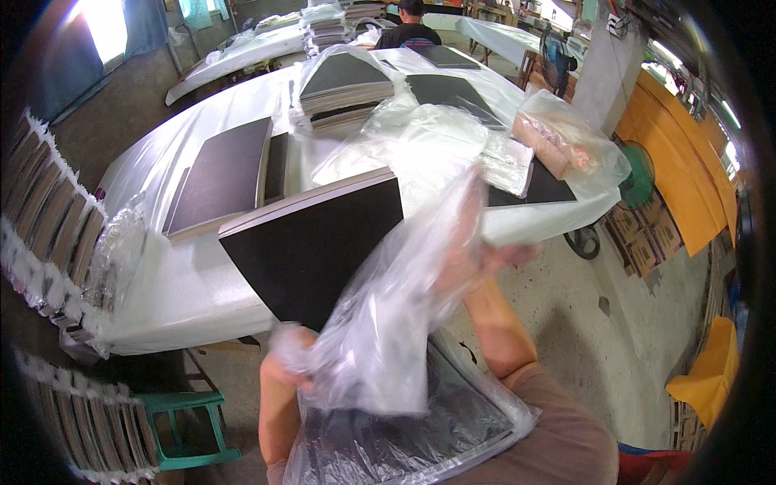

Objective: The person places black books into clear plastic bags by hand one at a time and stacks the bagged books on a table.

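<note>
A clear plastic bag (384, 323), smeared by motion, stretches between my hands above my lap. My left hand (293, 361) is closed on its lower left part. My right hand (477, 263) is blurred at its upper right; the fingers reach up behind or inside the film, spread from the thumb. Across my lap lies a dark flat panel in a clear plastic bag (404, 440). Just beyond my hands a black-faced, thick flat panel (323, 246) tilts against the table's near edge. Whether it is a single board or a stack, I cannot tell.
The table (186, 299) has a white plastic cover. Dark-topped stacks (222, 174), loose plastic bags (432, 137) and a bagged pinkish bundle (558, 141) lie on it. Wrapped stacks (52, 218) and a green stool (190, 428) stand left. A person (410, 28) sits beyond.
</note>
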`<state>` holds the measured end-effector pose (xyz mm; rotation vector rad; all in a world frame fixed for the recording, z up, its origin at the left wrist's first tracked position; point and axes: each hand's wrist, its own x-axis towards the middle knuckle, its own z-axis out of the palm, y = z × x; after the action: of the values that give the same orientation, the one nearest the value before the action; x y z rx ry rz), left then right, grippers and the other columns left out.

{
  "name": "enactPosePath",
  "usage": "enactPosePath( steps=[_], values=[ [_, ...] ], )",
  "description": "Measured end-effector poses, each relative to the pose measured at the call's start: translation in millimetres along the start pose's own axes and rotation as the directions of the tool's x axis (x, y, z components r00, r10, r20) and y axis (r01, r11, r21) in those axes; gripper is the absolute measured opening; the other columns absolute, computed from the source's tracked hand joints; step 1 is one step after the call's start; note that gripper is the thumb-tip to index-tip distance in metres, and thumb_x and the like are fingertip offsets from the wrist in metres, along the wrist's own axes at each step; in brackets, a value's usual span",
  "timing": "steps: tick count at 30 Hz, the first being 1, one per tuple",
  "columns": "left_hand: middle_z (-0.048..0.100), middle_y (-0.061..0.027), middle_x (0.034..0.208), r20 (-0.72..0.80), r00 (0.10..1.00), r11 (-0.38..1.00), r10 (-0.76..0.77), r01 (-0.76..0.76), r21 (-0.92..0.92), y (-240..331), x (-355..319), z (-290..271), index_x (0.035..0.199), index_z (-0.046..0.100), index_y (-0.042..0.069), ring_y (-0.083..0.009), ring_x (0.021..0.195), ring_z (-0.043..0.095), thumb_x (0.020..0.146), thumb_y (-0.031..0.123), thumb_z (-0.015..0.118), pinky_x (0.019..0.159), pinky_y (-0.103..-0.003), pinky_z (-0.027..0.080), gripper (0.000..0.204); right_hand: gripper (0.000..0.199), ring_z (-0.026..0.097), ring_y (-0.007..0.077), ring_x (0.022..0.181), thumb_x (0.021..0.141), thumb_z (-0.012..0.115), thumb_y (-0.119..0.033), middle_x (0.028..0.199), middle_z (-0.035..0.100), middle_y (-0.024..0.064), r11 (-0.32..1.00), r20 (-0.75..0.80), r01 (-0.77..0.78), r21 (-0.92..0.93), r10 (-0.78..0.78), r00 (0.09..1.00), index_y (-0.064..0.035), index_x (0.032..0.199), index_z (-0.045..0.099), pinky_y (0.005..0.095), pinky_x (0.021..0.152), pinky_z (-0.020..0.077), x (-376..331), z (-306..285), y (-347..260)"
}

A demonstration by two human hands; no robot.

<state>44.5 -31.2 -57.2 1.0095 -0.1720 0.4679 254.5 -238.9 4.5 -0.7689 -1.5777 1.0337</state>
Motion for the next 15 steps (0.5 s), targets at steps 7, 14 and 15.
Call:
enactPosePath(
  steps=[7, 14, 15],
  values=[
    [0.059, -0.0097, 0.076, 0.31, 0.949, 0.999, -0.048, 0.042, 0.025, 37, 8, -10, 0.088, 0.059, 0.0, -0.0174, 0.064, 0.057, 0.065, 0.036, 0.069, 0.05, -0.027, 0.047, 0.044, 0.029, 0.052, 0.0154, 0.087, 0.082, 0.054, -0.022, 0.098, 0.058, 0.0068, 0.951, 0.263, -0.254, 0.176, 0.203, 0.943, -0.0026, 0.103, 0.056, 0.0294, 0.074, 0.043, 32, 19, 16],
    [0.06, -0.0092, 0.075, 0.391, 0.843, 0.927, -0.37, 0.305, 0.22, 2, 5, 4, 0.086, 0.06, -0.001, -0.0161, 0.059, 0.057, 0.068, 0.036, 0.067, 0.048, -0.027, 0.047, 0.041, 0.049, 0.056, 0.0218, 0.083, 0.084, 0.038, -0.047, 0.091, 0.056, 0.0101, 0.938, -0.9, 0.345, -0.017, -0.165, 0.403, -0.0043, 0.105, 0.05, 0.0387, 0.075, 0.0462, 36, -11, -8],
    [0.058, -0.0111, 0.083, 0.288, 0.913, 0.954, -0.288, 0.247, 0.172, 0, 3, 1, 0.092, 0.056, -0.001, -0.0187, 0.069, 0.055, 0.069, 0.037, 0.065, 0.057, -0.03, 0.045, 0.046, 0.051, 0.056, 0.0216, 0.079, 0.083, 0.039, -0.048, 0.088, 0.056, 0.0102, 0.963, -0.879, 0.27, 0.018, -0.113, 0.463, -0.0034, 0.106, 0.049, 0.0382, 0.071, 0.047, 22, -16, 8]
  ],
)
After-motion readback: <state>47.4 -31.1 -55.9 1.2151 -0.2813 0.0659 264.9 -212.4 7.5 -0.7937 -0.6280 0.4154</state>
